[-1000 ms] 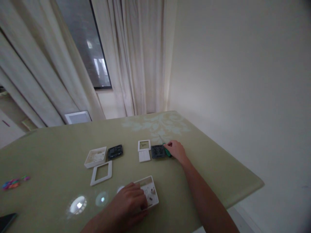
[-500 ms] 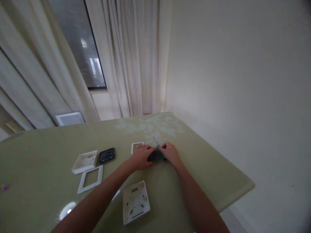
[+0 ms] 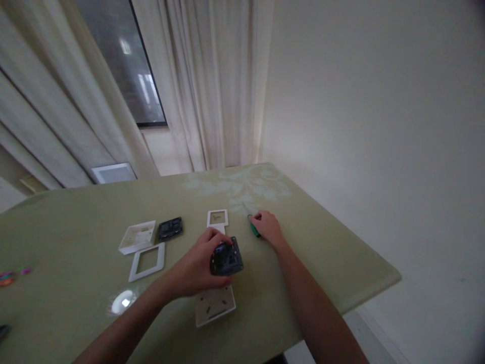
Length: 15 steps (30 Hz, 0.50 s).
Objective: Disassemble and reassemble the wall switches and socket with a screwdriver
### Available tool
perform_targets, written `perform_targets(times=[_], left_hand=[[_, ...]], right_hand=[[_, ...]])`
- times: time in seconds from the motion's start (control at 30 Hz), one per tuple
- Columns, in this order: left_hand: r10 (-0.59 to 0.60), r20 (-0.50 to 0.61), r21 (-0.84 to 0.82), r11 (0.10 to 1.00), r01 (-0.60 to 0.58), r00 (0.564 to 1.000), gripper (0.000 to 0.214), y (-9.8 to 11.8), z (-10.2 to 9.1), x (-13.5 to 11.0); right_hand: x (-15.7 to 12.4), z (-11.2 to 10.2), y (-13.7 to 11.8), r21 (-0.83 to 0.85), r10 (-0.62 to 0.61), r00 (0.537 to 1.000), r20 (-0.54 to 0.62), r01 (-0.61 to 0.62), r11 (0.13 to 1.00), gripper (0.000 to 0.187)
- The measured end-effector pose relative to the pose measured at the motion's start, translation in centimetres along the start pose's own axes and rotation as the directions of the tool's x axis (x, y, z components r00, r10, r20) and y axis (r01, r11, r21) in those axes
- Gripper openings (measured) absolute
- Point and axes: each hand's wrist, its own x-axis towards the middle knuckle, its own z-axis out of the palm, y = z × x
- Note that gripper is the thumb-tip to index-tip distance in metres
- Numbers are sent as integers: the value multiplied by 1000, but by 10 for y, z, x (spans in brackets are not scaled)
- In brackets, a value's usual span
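Observation:
My left hand (image 3: 200, 265) is closed around a black wall-socket module (image 3: 229, 259), thumb and fingers gripping its sides. The module hangs over the far part of a white back box (image 3: 214, 307) and hides some of it. To the right, my right hand (image 3: 268, 226) has its fingers curled at the green handle of a screwdriver (image 3: 254, 229). The screwdriver lies along the tabletop, its thin shaft pointing away from me. Just beyond my left hand is a small white frame (image 3: 217, 218) with a few screws inside its opening.
On the left of the table (image 3: 280, 298) are another white box (image 3: 138, 236), a second black module (image 3: 170, 229) and a white cover frame (image 3: 147, 263). Small colourful items (image 3: 13, 275) sit at the far left. A wall (image 3: 359, 151) rises beyond the right edge.
My left hand has lifted the black module and brought it nearer, over the white box. My right hand stays at the screwdriver. The small white frame with screws is now uncovered.

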Motion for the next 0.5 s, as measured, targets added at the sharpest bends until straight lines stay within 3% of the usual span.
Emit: perform_targets(times=[0.1,0.17,0.4,0.5], left_hand=[[-69,26,-48,996,70,997,64,2,6,-45],[-110,16,-37,993,111,994,66,0,15,-61],[-129,5,-141,982,129,992,64,-9,37,-71],[-130,-26,-86,988,128,991,70,-11,39,-75]], right_hand=[[0,3,-1,-10,12,1000,-7,-12,1000,30],[0,3,-2,-14,13,1000,-10,-13,1000,30],[-3,3,-3,-23,14,1000,-27,-14,1000,30],[-2,4,-3,-25,18,999,-30,-18,1000,30]])
